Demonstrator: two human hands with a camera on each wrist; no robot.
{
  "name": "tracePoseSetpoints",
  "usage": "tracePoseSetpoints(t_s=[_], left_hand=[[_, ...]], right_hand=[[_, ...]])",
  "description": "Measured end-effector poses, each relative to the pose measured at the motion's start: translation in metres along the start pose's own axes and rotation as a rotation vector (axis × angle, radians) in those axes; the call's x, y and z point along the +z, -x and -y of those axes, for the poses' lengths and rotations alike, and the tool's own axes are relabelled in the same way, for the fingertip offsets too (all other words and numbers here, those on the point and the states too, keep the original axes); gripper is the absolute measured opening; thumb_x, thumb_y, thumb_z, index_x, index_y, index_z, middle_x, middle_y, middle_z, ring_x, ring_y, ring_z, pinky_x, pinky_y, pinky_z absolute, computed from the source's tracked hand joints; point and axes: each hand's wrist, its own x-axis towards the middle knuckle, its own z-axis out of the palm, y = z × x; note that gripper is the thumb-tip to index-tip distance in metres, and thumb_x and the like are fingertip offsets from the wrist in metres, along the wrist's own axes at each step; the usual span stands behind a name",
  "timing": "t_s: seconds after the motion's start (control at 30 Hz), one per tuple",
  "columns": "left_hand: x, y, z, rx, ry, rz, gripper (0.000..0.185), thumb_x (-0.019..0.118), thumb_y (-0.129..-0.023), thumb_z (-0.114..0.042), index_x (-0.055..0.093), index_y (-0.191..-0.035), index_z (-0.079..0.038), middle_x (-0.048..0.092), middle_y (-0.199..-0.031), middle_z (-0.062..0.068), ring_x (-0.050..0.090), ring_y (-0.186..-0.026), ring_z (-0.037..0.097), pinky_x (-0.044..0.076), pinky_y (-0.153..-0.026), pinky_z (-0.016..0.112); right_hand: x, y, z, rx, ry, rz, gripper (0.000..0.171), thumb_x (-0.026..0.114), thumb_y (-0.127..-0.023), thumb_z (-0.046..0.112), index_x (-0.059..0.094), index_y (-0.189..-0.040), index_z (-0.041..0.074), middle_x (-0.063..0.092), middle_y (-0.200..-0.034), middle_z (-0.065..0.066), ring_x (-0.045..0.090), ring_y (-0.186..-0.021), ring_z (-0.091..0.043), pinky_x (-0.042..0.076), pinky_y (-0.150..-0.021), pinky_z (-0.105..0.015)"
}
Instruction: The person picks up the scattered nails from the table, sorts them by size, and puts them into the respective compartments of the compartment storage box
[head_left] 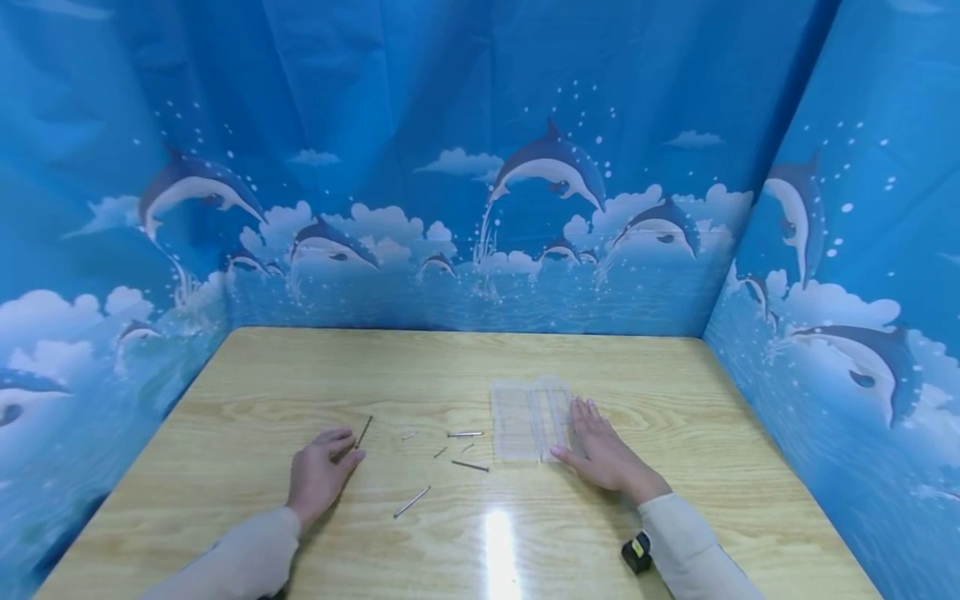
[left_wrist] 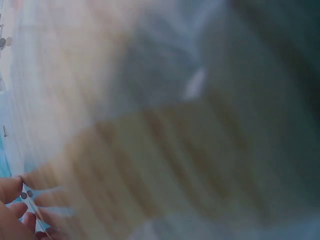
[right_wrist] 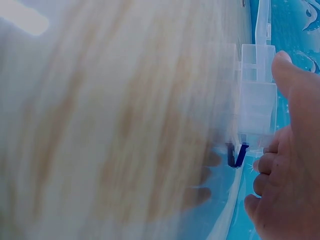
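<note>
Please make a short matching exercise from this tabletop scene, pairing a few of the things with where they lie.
Things:
1. left hand
2. right hand
3. clear plastic box
4. black and yellow object

Places:
A. by the right sleeve, at the near table edge
B. flat against the box's right side
C. mid-table, right of the scattered metal pins
D. on a thin dark rod, left of the pins

Pairs: 1-D, 2-B, 3-C, 4-A
</note>
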Motion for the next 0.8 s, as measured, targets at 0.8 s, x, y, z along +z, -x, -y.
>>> tracePoseSetpoints(t_s=[0.8], left_hand=[[0.0003, -0.0029, -0.0035, -0.090, -0.044, 0.008, 0.019, 0.074, -0.084, -0.016, 0.074, -0.098, -0.004, 0.070, -0.095, 0.016, 0.065, -0.091, 0.031, 0.049, -0.084, 0.047]], right_hand=[[-0.0012, 0.0003, -0.0002, 0.038, -0.060, 0.036, 0.090, 0.043, -0.097, 0.055, 0.006, -0.148, -0.008, 0.007, -0.156, -0.026, 0.003, -0.144, -0.042, 0.010, -0.115, -0.055]])
